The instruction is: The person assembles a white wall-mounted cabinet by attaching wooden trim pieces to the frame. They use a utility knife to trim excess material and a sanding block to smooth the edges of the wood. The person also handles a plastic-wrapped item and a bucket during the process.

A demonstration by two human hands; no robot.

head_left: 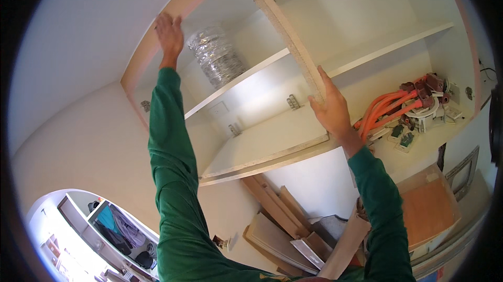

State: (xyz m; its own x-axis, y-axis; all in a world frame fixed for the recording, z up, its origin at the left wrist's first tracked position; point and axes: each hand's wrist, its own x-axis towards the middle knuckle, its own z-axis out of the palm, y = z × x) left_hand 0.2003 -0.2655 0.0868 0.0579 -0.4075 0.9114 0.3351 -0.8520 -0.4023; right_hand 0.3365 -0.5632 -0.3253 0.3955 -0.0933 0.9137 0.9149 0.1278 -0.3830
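left hand (168, 34): way up, fingers flat and together against the cabinet's top front edge (157, 46), not gripping anything
right hand (330, 109): fingers curled loosely around the front edge of the vertical divider panel (285, 35)
panel: runs up-left from the right hand, which is nearer
arms: both stretched overhead
inside: silver foil duct (215, 56), orange cables (382, 109)

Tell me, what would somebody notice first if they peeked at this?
Probably the two hands in green sleeves reaching up into a white wall cupboard: the left hand flat on its top edge, the right hand gripping the middle divider board. Next, the shiny silver duct at the back, and orange cables on the right-hand shelf.
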